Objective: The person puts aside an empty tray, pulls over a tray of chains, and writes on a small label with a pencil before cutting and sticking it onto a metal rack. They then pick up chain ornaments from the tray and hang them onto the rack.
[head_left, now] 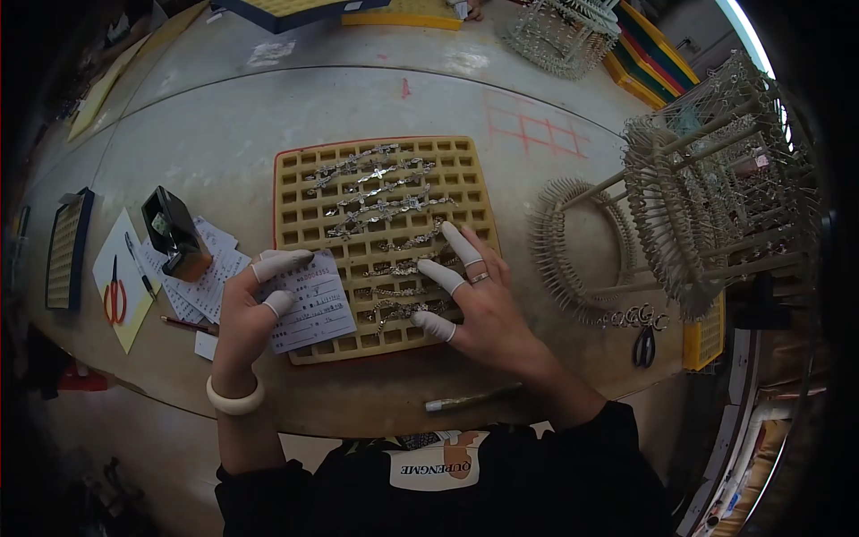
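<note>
A yellow grid tray [291, 201] with a red edge lies in the middle of the table, with several silver bracelets [385, 206] in rows across it. My left hand [255, 309], in white finger cots, pinches a written paper slip [313, 309] over the tray's lower left part. My right hand [479, 300] also has finger cots; its fingers are spread and touch the lower bracelets [416, 267] near the tray's right side. Whether those fingertips grip a bracelet is hard to make out, but they are apart.
Left of the tray are a black box [174, 234], papers [215, 277], orange-handled scissors [114, 300] and a dark-edged tray [67, 251]. Wire racks with hooks [680, 206] stand at the right, near black-handled pliers [643, 347]. Another person's hand [474, 11] shows at the far edge.
</note>
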Demonstrator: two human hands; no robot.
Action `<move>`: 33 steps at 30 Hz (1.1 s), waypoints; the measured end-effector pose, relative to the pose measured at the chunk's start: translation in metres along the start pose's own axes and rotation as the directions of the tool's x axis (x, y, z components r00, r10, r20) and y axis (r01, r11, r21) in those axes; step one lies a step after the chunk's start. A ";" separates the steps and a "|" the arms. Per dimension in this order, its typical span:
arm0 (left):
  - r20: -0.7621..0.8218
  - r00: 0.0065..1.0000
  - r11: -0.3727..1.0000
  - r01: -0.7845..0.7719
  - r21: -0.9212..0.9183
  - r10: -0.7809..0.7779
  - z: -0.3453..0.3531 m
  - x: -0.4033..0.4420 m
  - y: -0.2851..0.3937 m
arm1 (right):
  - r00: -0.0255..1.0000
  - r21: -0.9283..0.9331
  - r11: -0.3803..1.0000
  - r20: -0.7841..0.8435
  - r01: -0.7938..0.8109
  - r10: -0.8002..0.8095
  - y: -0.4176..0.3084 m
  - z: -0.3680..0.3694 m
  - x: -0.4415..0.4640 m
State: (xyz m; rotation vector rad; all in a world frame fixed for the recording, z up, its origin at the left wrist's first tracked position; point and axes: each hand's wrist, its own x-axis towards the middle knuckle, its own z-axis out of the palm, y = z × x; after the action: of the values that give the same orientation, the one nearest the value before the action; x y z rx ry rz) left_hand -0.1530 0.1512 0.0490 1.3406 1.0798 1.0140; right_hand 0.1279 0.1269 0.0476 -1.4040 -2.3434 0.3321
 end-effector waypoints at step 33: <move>-0.008 1.000 1.000 0.000 0.003 0.000 -0.002 -0.001 0.001 | 0.995 -0.093 0.991 0.004 0.098 -0.098 0.009 0.008 0.080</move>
State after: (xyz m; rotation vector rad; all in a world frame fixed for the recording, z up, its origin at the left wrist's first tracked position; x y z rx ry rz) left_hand -0.1553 0.1504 0.0501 1.3393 1.0879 1.0193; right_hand 0.0974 0.2014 0.0529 -1.3234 -2.4456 0.1973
